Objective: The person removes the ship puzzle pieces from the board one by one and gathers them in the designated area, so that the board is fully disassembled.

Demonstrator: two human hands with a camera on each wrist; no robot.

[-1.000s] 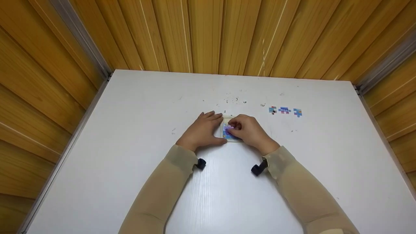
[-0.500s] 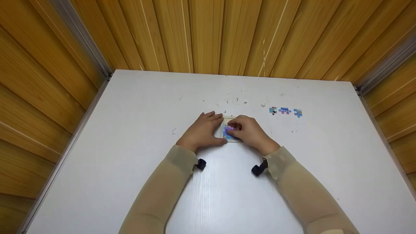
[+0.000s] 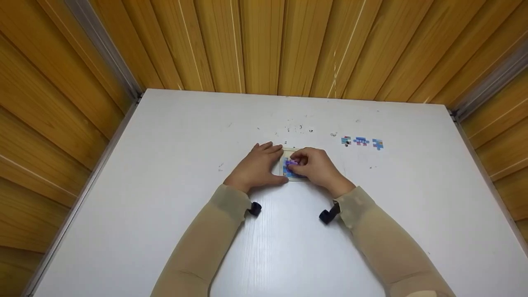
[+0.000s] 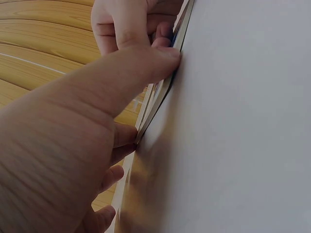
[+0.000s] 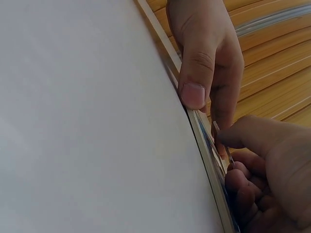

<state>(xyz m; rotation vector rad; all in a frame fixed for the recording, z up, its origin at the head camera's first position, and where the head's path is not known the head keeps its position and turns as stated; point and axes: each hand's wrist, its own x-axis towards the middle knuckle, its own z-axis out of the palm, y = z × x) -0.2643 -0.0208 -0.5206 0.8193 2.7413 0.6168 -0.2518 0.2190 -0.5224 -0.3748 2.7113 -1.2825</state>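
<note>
A small square puzzle tray with a pale wooden rim lies on the table in the head view. Blue puzzle pieces fill part of its near side, while bare pale wood shows at its far side. My left hand steadies the tray's left side, thumb at the near corner and straight fingers at the far one. With thumb and fingertips, my right hand pinches a purple puzzle piece over the tray. In the right wrist view the pinched piece stands tilted against the tray; my fingers hide much of it.
To the right, beyond the right hand, three loose puzzle pieces lie in a row on the white table. Small dark marks dot the tabletop behind the tray. A yellow wood-look wall stands along the table's far edge.
The purple puzzle piece, pinched by my right hand, shifts and tilts slightly over the tray. My left hand and the three loose pieces stay put.
</note>
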